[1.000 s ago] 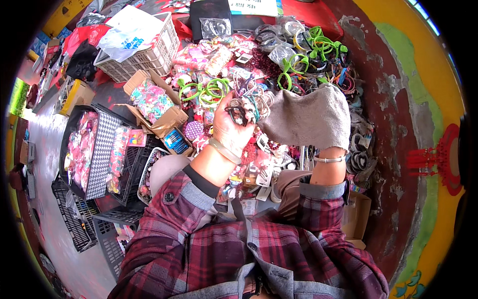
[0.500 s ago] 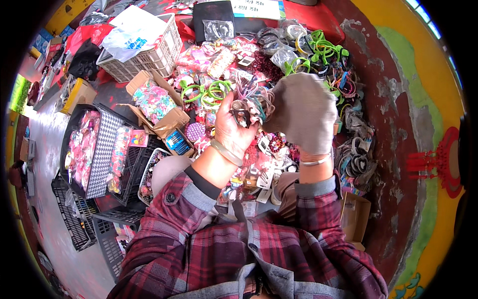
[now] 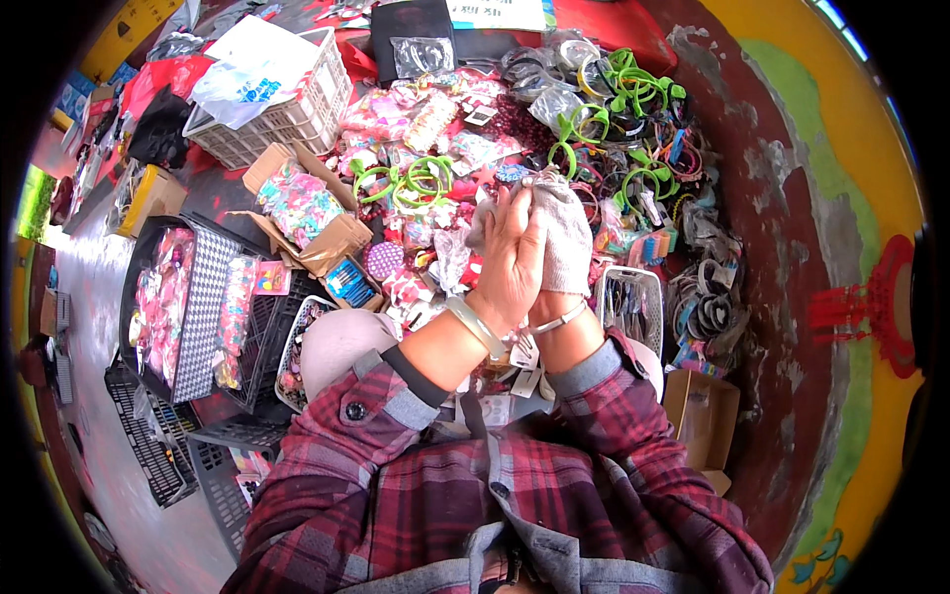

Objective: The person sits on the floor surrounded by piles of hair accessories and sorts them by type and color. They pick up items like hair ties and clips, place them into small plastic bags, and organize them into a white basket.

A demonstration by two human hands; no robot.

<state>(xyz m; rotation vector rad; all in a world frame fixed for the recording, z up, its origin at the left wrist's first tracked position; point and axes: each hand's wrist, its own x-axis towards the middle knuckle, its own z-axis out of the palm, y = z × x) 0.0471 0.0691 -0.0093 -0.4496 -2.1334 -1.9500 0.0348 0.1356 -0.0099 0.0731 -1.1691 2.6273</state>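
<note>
My left hand (image 3: 512, 259) lies with its fingers stretched out flat against a grey knit cloth (image 3: 569, 243). The cloth covers my right hand like a mitt, down to the wrist with its bangle, so those fingers are hidden. Both hands are pressed together in front of me. Whatever may lie between the palms, I cannot see; no bundle of hair ties shows there. Just left of the hands are green hair hoops (image 3: 421, 183) on the heap of small packed goods, and a purple dotted round piece (image 3: 384, 260).
At left stand an open carton (image 3: 307, 243) of colourful packets, a checked basket (image 3: 198, 307) and a pale crate (image 3: 322, 94). More headbands (image 3: 648, 84) lie at far right. Near my right knee are a white basket (image 3: 630, 274) and an open brown box (image 3: 698, 416). A peeling wall (image 3: 782, 247) bounds the right.
The bundle of hair ties that was in my left hand is out of sight. My cloth-covered right hand has moved left and down against the left palm, uncovering the white basket.
</note>
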